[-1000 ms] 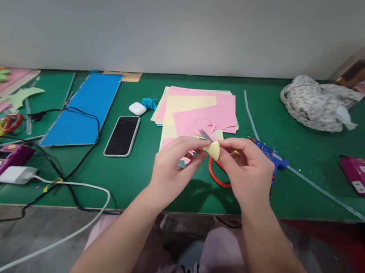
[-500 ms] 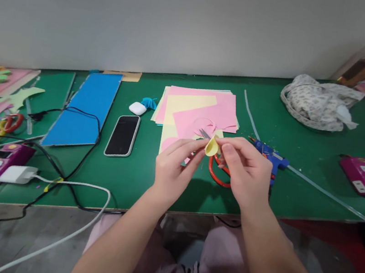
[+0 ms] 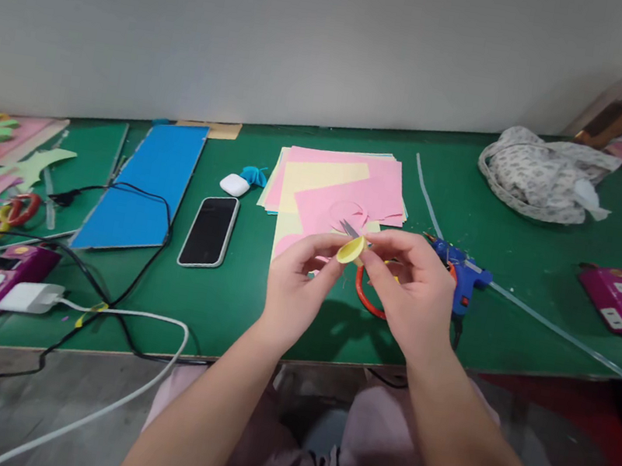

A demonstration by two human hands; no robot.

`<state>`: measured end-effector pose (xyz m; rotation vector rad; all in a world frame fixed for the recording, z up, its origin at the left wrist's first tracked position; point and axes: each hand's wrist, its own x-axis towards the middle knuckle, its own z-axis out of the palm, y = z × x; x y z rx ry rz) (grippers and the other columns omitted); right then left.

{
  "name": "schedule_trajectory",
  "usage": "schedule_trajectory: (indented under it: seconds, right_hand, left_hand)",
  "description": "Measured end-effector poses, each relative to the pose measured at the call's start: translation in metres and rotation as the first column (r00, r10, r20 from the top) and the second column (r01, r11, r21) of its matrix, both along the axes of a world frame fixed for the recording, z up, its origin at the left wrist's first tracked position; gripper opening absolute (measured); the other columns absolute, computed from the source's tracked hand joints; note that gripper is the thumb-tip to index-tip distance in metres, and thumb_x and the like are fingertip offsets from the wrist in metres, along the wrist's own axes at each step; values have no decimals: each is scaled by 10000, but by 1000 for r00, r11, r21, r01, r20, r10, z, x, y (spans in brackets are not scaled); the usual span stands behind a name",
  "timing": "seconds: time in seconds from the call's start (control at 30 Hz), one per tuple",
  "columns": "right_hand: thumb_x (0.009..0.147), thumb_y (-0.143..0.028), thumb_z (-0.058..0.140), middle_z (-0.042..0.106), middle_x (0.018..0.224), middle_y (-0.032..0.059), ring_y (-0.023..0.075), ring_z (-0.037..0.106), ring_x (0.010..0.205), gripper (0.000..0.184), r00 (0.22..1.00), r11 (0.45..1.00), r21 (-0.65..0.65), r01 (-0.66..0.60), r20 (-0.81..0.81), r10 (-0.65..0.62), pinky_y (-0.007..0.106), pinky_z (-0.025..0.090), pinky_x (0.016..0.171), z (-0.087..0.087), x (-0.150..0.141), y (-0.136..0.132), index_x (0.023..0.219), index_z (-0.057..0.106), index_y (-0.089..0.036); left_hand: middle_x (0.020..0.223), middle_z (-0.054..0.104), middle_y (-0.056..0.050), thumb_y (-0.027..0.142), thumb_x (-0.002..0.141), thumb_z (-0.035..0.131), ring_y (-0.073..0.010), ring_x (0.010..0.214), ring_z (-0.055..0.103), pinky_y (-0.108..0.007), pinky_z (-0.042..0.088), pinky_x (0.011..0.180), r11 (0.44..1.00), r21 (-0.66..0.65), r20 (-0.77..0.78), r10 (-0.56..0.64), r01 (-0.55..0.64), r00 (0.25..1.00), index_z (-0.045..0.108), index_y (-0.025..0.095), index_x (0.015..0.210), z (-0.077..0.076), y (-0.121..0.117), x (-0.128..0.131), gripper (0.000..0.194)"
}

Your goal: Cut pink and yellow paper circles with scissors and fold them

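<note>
Between my two hands is a small curled piece of yellow paper [image 3: 350, 251], its rounded opening turned toward me. My left hand [image 3: 300, 282] pinches its left side with thumb and fingertips. On the other side, my right hand [image 3: 414, 289] grips it in the same way. Under and behind the hands lie scissors [image 3: 371, 299] with orange-red handles, partly hidden, their tips pointing up-left over the paper. A stack of pink and yellow paper sheets [image 3: 349, 176] is beyond my fingers, with a cut pink circle outline on top.
Right of my hands lies a blue glue gun [image 3: 464, 281] with a long clear glue stick. To the left are a phone [image 3: 209, 232], a white earbud case [image 3: 234, 185], a blue board [image 3: 144, 187] and tangled cables [image 3: 111, 304]. A patterned cloth bundle [image 3: 541, 175] sits back right.
The curled yellow paper has tilted and shifted slightly left and down, so its opening shows more. Both hands have turned a little with it and keep their pinch.
</note>
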<state>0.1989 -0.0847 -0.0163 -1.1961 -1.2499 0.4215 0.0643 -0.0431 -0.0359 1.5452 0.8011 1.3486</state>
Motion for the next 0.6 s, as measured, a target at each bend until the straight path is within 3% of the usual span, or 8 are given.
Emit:
schedule_trajectory:
  seconds: [0.23, 0.47, 0.6]
  right_hand:
    - [874, -213, 654, 725, 844, -4, 143, 697, 734, 138, 999, 999, -33, -15, 33, 16, 243, 559, 552, -7, 2, 6, 1003, 695, -240]
    - [889, -237, 633, 766, 892, 37, 160, 691, 723, 119, 983, 983, -163, -79, 151, 104, 269, 541, 586, -25, 9, 13, 957, 725, -204]
    - [889, -228, 643, 751, 844, 35, 160, 675, 699, 101, 968, 965, -211, -157, 161, 193, 282, 543, 601, -18, 6, 2, 924, 734, -206]
  left_hand:
    - [779, 722, -6, 366, 766, 797, -110, 676, 669, -196, 569, 573, 960, -280, 84, 7, 17, 996, 713, 178, 857, 3, 15, -3, 225]
    - [713, 625, 21, 401, 698, 740, -100, 633, 617, -188, 502, 521, 923, -352, -77, 138, -157, 987, 563, 190, 742, 2, 62, -48, 279]
    - [633, 570, 39, 339, 714, 765, -101, 593, 593, -189, 464, 511, 895, -404, -281, 77, -191, 957, 556, 170, 711, -8, 86, -75, 269]
